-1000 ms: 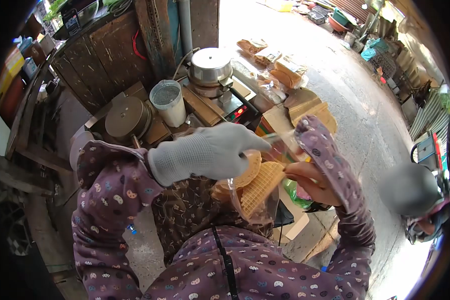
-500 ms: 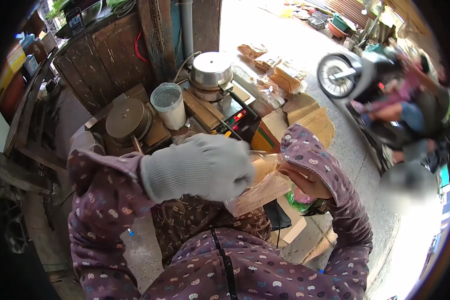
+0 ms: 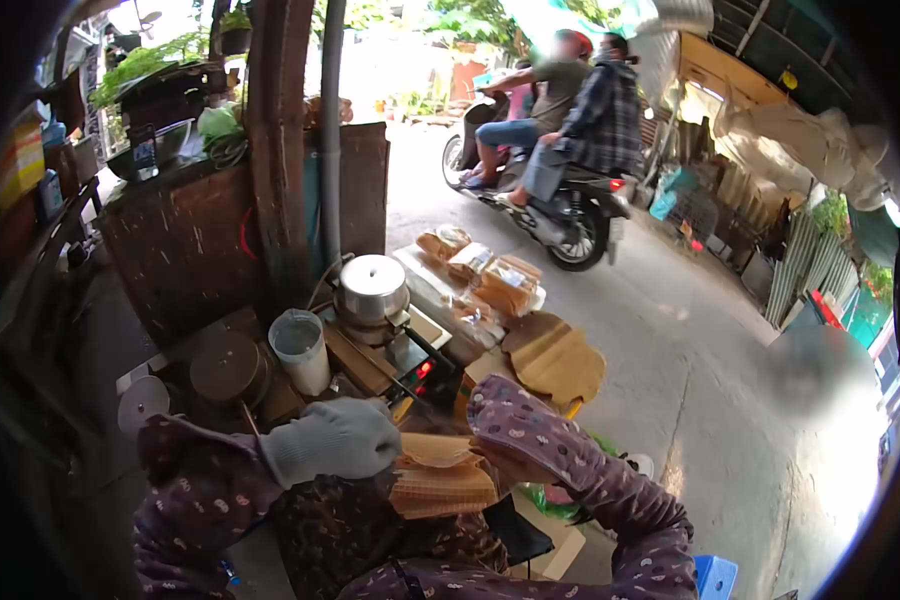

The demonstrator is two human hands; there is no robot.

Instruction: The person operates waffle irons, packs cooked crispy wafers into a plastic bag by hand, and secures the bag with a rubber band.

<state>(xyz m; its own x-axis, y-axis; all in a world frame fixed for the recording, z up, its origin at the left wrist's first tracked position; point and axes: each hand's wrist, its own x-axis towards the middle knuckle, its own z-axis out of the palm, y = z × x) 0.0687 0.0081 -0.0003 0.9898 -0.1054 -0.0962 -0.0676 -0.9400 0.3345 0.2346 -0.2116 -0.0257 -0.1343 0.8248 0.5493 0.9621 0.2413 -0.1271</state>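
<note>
A stack of thin tan wafers (image 3: 445, 485) with a grid pattern, in what looks like a clear plastic bag, is held low in front of my body. My left hand (image 3: 335, 442), in a grey knit glove, is closed in a fist at the stack's left edge; its fingertips are hidden. At the right end my bare right hand (image 3: 518, 466) grips the wafers, partly covered by the patterned sleeve. Just ahead of the left hand stand a round metal pan (image 3: 228, 367) with a handle and a white bucket (image 3: 305, 360).
A lidded silver pot (image 3: 372, 285) sits on a cooker with red lights. Wrapped packs of wafers (image 3: 508, 285) and a flattened brown cardboard piece (image 3: 555, 360) lie beyond. On the road, people ride a motorcycle (image 3: 575, 205). A wooden post (image 3: 278, 150) rises at the left.
My view has lifted and turned toward the road. The motorcycle has moved from right to upper middle. My hands appear lower and further left, with the wafers showing more fully between them.
</note>
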